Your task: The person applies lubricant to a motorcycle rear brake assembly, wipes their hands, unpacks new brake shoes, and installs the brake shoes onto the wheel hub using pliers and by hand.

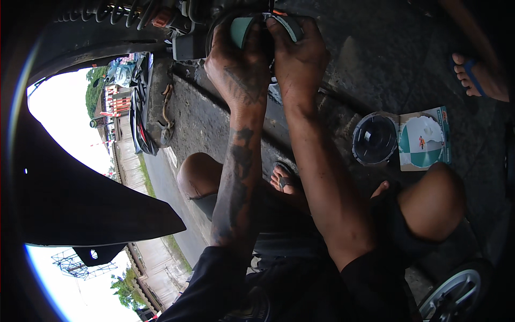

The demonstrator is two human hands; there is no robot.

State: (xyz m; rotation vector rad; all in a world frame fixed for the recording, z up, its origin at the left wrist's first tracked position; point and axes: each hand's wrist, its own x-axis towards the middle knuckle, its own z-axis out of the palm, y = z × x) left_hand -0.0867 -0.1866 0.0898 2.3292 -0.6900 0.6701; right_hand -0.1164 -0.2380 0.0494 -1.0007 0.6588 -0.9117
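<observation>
Plainly, 2 curved pieces [241,31] show muted green faces.

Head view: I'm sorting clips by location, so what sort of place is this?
Probably a small open-fronted roadside vehicle workshop: a coil spring shows at the upper left, a spoked wheel at the lower right, and a road runs just outside.
</observation>
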